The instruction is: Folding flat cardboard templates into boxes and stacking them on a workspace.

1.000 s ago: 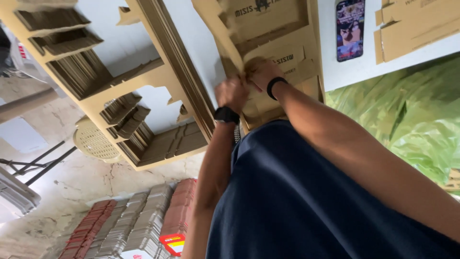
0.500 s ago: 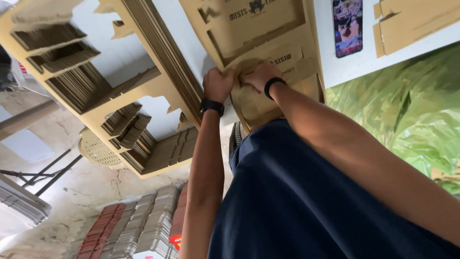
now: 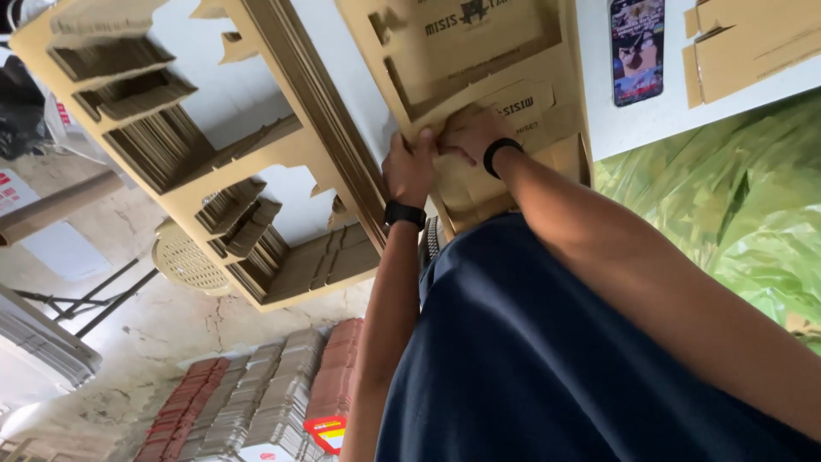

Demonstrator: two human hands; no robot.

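A flat die-cut cardboard box blank (image 3: 479, 51) lies on the white table (image 3: 616, 128) in front of me. Both my hands press on its near flap, which is folded over at the table's edge. My left hand (image 3: 409, 167), with a black watch on the wrist, grips the flap's left side. Beside it, touching it, my right hand (image 3: 469, 133) wears a black band and has its fingers curled over the flap's top. My dark blue shirt fills the lower right.
A tall stack of cardboard blanks (image 3: 214, 171) stands at the left on the table. A phone (image 3: 637, 50) and another blank (image 3: 753, 43) lie at the far right. Green plastic sheeting (image 3: 727, 205) hangs at the right. Stacked flat cartons (image 3: 256, 402) and a round perforated stool (image 3: 184, 261) are on the floor.
My left hand has moved in beside my right hand onto the flap. Both hands have pushed the flap further over the blank.
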